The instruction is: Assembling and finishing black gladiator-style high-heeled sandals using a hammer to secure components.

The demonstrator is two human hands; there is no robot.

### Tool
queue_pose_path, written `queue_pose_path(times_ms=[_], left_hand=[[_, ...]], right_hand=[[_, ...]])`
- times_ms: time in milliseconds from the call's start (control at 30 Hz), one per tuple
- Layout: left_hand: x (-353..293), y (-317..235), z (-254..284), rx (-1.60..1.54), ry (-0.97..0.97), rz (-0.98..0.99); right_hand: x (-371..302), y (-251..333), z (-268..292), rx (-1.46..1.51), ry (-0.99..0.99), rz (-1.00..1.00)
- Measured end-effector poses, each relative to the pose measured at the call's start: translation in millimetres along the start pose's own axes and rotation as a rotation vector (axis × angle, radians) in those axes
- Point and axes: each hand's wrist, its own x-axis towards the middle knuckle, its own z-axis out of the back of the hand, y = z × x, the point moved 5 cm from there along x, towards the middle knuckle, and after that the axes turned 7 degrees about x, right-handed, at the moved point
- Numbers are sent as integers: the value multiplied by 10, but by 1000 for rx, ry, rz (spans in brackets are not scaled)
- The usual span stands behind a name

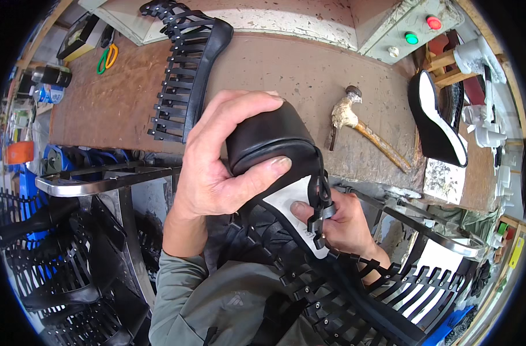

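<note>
1. A black strapped boot (271,130) is held between both hands, its white sole (287,199) facing up and its strappy shaft trailing past the right hand.
2. The left hand (204,164) is clamped on the boot's rounded black end, thumb on the near side.
3. The right hand (349,222) grips farther down, thumb on the sole; its other fingers are partly hidden.
4. Beyond the left hand, another strapped boot (208,49) lies on the table (269,63).
5. Beyond the right hand lies a hammer (364,128).

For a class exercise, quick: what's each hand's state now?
Left hand: closed, holding the shoe by its rounded end.
Right hand: closed, holding the same shoe, thumb on its white surface.
</note>
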Motion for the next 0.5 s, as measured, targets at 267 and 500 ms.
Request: queue_pose_path(times_ms=[267, 500], left_hand=[[-24, 43, 14, -7, -75, 13], [-35, 57, 27, 0, -82, -32]], right_hand=[[39, 18, -19, -106, 93, -93], [76, -111, -57, 218, 34, -85]])
